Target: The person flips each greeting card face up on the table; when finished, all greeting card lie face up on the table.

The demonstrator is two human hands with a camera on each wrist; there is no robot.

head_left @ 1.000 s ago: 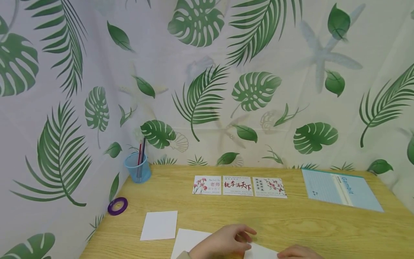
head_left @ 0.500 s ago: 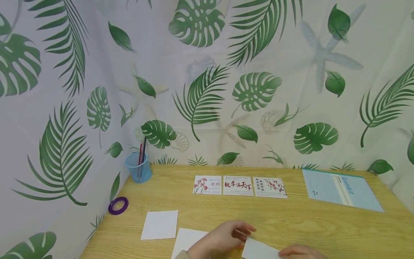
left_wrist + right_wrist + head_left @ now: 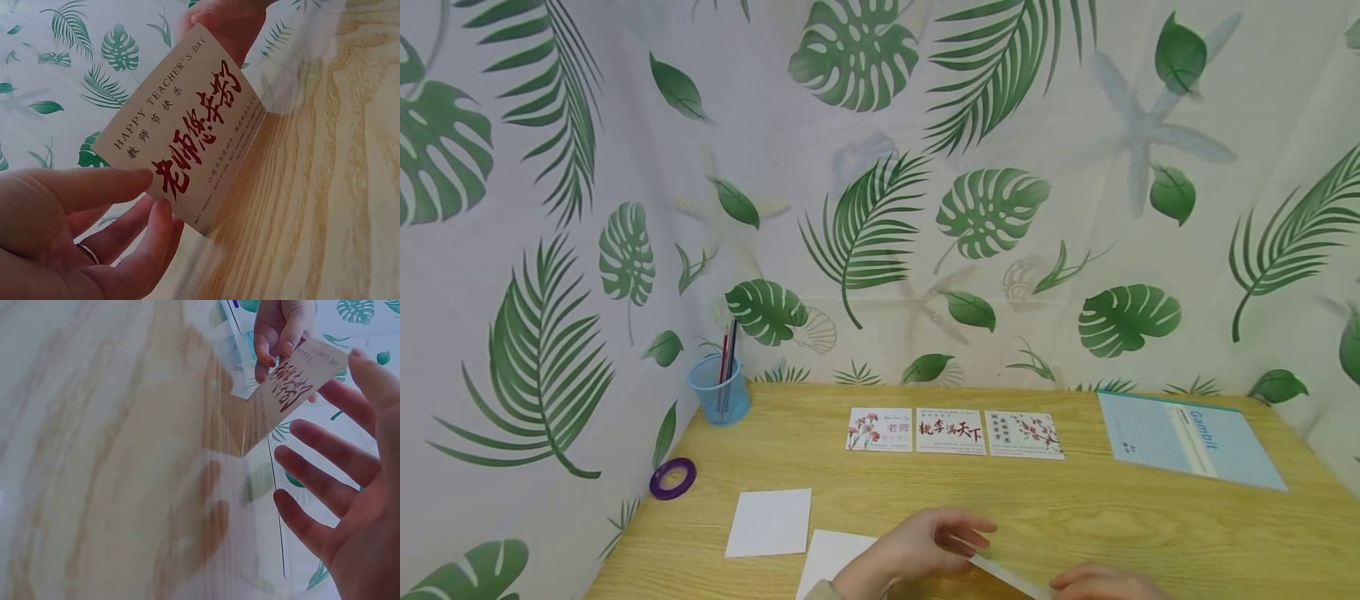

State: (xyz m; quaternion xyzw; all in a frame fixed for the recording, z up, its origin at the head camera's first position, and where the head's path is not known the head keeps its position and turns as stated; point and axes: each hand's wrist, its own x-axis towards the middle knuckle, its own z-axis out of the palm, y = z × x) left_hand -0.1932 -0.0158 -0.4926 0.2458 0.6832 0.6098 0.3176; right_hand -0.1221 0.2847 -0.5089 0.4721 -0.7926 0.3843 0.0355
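Observation:
A Teacher's Day greeting card [image 3: 181, 125] with dark red brush lettering is held up between both hands above the wooden tabletop. In the left wrist view, my left hand [image 3: 94, 231] pinches one end between thumb and fingers; a ring is on one finger. The opposite corner is pinched by my right hand [image 3: 356, 469] between thumb and index finger, its other fingers spread out. From the head view the card [image 3: 1009, 577] appears nearly edge-on as a thin white strip between the left hand [image 3: 928, 546] and right hand [image 3: 1105, 583].
Two white papers lie left: a small square [image 3: 769, 523] and a sheet [image 3: 831, 562] partly behind the left forearm. Three printed cards [image 3: 951, 432] line the back. A blue notepad [image 3: 1191, 437] is right; a blue pen cup [image 3: 721, 390] and purple tape roll [image 3: 673, 478] are left.
The card has tilted from showing its white face to nearly edge-on in the head view. Both hands keep their hold with slight shifts. The other things stay put.

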